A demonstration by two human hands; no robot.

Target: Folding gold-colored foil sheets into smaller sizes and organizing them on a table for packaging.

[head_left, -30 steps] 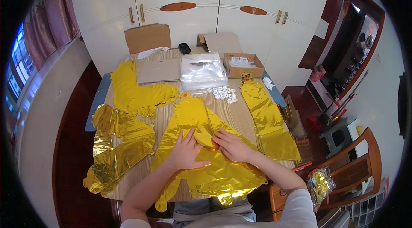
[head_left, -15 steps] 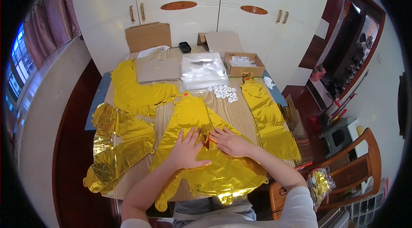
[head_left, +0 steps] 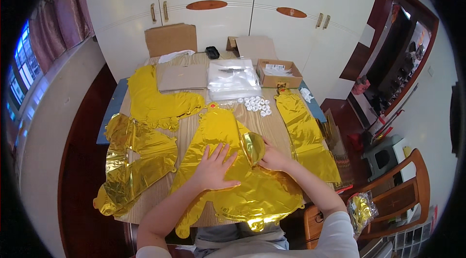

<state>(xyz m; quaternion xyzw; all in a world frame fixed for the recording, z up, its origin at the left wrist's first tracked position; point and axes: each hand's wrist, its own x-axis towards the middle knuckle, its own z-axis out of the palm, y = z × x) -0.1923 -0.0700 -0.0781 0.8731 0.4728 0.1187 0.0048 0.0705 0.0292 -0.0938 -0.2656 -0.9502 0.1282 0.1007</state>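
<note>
A large flat gold foil balloon point(head_left: 262, 195) lies spread over the near middle of the table. My left hand point(head_left: 213, 168) rests palm down on its middle, fingers spread, holding nothing. On the balloon's right side, a shiny flap point(head_left: 253, 149) of the foil stands up. My right hand point(head_left: 274, 159) is closed at that flap's right edge, its fingertips partly hidden by the foil. Other flat gold foil balloons lie around: one at the near left point(head_left: 141, 156), one at the far left point(head_left: 155, 102) and one on the right point(head_left: 308, 136).
Behind the balloons are a cardboard sheet point(head_left: 182, 78), a stack of clear plastic bags point(head_left: 233, 83), a pile of small white rolls point(head_left: 256, 105) and an open cardboard box point(head_left: 279, 81). A wooden chair point(head_left: 412, 185) with a bagged gold item point(head_left: 361, 212) stands at the right.
My right hand has shifted to the right and gone from lying flat to gripping the foil. The flap has risen and turned over rightward. My left hand stays on the balloon.
</note>
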